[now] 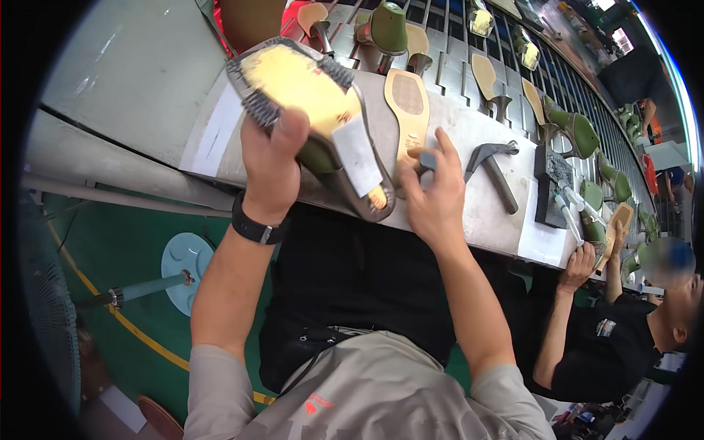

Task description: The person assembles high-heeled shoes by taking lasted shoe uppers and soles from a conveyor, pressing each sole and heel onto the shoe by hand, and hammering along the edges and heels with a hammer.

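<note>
Over the bench, my left hand (273, 165) grips a green shoe upper (317, 155) turned bottom up. Its underside is pale yellow with dark, ruffled edges at the toe, and a white strip lies along its middle. To the right, my right hand (437, 194) is closed around a small dark grey block-like piece (427, 160), partly hidden by my fingers and slightly blurred. Just beyond those fingers a tan shoe sole (408, 103) lies on the bench, its lower end covered by the hand. A pair of lasting pincers (493, 172) rests farther right.
Green heeled shoes (383, 31) and tan soles with heels (484, 77) sit on the slatted conveyor (447, 44) behind the bench (469, 220). At right stands a black block (551, 183). A co-worker's hand (578, 268) is beside a tan sole. A light blue stool (183, 260) stands below left.
</note>
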The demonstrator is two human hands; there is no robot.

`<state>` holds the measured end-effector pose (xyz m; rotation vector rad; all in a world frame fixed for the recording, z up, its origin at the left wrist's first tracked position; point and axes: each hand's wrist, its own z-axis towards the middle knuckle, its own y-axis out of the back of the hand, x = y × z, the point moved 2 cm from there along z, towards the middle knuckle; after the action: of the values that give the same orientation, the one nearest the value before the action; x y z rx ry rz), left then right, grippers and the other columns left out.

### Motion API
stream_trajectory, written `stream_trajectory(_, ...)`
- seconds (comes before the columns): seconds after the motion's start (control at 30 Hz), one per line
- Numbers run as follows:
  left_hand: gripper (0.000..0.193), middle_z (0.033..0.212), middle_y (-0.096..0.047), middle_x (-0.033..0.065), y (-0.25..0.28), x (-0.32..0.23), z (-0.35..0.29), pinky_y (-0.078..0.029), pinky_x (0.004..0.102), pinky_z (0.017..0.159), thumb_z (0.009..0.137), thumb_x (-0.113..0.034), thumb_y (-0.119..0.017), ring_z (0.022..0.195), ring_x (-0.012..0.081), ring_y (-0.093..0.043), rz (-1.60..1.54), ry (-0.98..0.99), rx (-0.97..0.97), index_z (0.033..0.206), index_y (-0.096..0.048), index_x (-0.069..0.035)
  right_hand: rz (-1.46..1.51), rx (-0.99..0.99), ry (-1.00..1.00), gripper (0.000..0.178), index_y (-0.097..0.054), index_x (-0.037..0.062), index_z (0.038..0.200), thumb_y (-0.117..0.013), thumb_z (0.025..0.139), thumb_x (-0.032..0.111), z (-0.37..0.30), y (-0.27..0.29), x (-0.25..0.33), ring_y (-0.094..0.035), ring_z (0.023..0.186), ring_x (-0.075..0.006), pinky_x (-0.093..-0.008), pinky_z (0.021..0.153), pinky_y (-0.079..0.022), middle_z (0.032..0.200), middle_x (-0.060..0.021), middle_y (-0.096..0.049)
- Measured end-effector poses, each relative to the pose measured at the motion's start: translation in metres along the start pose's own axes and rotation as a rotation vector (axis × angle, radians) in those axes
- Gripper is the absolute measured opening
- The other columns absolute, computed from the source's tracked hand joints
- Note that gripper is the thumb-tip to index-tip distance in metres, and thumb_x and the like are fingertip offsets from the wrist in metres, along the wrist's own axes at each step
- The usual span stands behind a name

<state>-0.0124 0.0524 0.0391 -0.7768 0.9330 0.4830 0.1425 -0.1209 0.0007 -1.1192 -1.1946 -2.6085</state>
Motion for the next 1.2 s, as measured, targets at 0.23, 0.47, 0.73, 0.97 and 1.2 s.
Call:
stream_trajectory(0.23,0.056,0.123,-0.07,0.0175,-0.003,0.002,0.001,-0.055,0.0415,0.098,0.102,-0.041,-0.054,0.109,0.0262,-0.07,-0.121,0.093,-0.12,0.135,-0.056,0.003,0.704,-0.034,-0.286,0.038,-0.062,-0.0008,0.121,-0.076,0.097,0.025,-0.138,0.079,-0.01,-0.051,0.141,-0.0365,-0.0468,0.114,-0.04,0.159,-0.0307,-0.043)
stream_trajectory(0.47,0.075,0.126,-0.067,0.025,-0.048,0.006,0.003,-0.056,0.0444,0.098,0.091,-0.046,-0.059,0.111,0.0345,-0.07,-0.193,0.1,0.17,0.145,-0.046,0.005,1.284,0.378,-0.944,0.033,-0.062,-0.0056,0.129,-0.064,0.103,0.014,-0.159,0.065,-0.011,-0.076,0.095,-0.0231,-0.0354,0.083,-0.062,0.113,-0.0167,-0.073)
stream_trajectory(0.73,0.063,0.143,-0.058,0.0285,-0.077,-0.042,0.025,-0.054,0.0486,0.107,0.098,-0.03,-0.067,0.133,0.0376,-0.061,-0.261,0.191,0.368,0.147,-0.046,0.003,1.104,-0.008,-0.524,0.02,-0.067,-0.0043,0.117,-0.069,0.098,0.004,-0.107,0.096,-0.005,-0.074,0.084,-0.0183,-0.0337,0.078,-0.063,0.102,-0.0141,-0.075)
stream_trajectory(0.97,0.048,0.136,-0.062,0.0326,-0.097,-0.057,-0.008,-0.057,0.0495,0.104,0.101,-0.014,-0.067,0.126,0.0412,-0.065,-0.219,0.179,0.362,0.142,-0.046,-0.001,1.169,0.212,-0.218,0.022,-0.068,-0.0097,0.113,-0.062,0.104,0.01,-0.059,0.113,0.068,-0.076,0.083,-0.0212,-0.0332,0.071,-0.064,0.1,-0.0185,-0.077)
stream_trajectory(1.2,0.045,0.135,-0.061,0.0361,-0.095,-0.059,-0.025,-0.056,0.0538,0.104,0.104,-0.027,-0.067,0.125,0.0427,-0.066,-0.291,0.178,0.482,0.136,-0.05,-0.001,1.188,0.424,-0.383,0.028,-0.073,-0.0105,0.107,-0.058,0.106,0.013,-0.041,0.107,0.092,-0.077,0.079,-0.0201,-0.0317,0.068,-0.063,0.093,-0.0181,-0.078)
